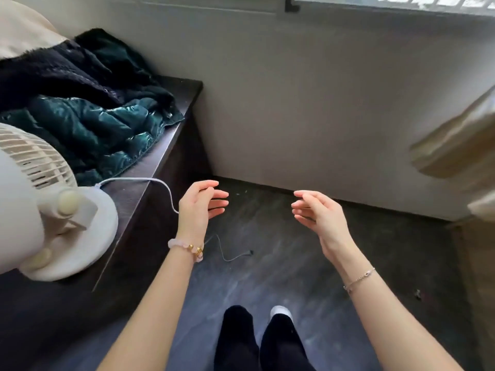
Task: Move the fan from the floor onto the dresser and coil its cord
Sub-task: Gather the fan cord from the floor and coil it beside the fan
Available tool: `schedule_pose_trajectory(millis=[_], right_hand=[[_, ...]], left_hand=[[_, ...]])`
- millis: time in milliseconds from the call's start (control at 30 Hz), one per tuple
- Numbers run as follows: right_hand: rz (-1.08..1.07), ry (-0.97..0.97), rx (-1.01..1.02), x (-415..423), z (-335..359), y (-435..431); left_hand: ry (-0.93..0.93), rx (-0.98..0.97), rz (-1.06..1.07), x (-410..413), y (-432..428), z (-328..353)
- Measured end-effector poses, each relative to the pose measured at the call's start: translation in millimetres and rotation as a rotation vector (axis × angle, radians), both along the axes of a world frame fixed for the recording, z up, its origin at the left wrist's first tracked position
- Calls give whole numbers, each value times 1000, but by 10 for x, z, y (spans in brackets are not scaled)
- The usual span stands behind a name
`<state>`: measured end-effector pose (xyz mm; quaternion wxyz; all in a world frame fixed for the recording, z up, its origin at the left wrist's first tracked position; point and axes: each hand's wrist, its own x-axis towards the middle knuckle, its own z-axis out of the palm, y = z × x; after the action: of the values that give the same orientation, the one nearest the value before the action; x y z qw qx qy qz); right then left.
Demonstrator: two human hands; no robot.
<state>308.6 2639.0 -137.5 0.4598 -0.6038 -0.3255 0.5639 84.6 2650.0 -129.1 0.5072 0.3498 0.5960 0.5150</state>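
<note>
Fan [51, 210] is up on the dresser [166, 145], base near the front edge, next to a green jacket [88, 124]. First half looks done; cord isn't coiled.

Cord [163, 187] leaves the fan base, arcs over the dresser edge, passes behind my left hand [199, 207], then trails down to the floor [267, 263], plug end [250, 252] lying loose there.

Grip state: left hand has fingers curled, thumb side against the cord. Can't tell if I'm actually pinching it or just brushing it. Right hand [318, 210] is empty, fingers relaxed and spread, hanging in the air well apart from the cord.

Risks from here:
- Fan sits close to the edge. If I pull the cord hard while winding, tension goes straight to the base and could drag or tip it off the dresser.
- Plug is free on the floor. A fast reel-in could whip it into my legs or snag it.
- Thin cord: if the left grip is loose, loops slip and the coil falls apart.

Plan: keep slack on the fan side, gather from the plug end.
</note>
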Motion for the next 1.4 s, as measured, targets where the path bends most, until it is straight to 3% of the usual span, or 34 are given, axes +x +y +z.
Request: schedule_pose_trajectory(millis=[300, 400, 567, 633, 733, 900, 1067, 1167, 1267, 1400], right_hand=[[124, 17, -113, -165, -1345, 274], [185, 10, -144, -332, -2389, 533], [345, -69, -253, -768, -4770, 912], [471, -176, -277, -922, -5736, 999], [724, -389, -145, -1068, -6908, 1107], [1143, -860, 235, -1173, -8012, 1155], [1237, -1159, 409, -1175, -8339, 1019], [1233, -1208, 380, -1123, -8214, 991], [1094, -1054, 354, -936, -7568, 1060], [858, -756, 343, -734, -6070, 1107]], left_hand=[[73, -183, 10, -101, 82, -1422], [71, -202, 24, -273, 217, -2438], [145, -406, -59, -502, 401, -4797], [261, -451, -150, -590, 447, -5758], [484, -453, -296, -766, 522, -6964], [926, -388, -641, -892, 512, -8125], [1313, -387, -692, -804, 406, -8379], [1349, -285, -683, -750, 397, -8212], [1225, -32, -524, -674, 513, -7526], [682, -50, -266, -426, 663, -6048]])
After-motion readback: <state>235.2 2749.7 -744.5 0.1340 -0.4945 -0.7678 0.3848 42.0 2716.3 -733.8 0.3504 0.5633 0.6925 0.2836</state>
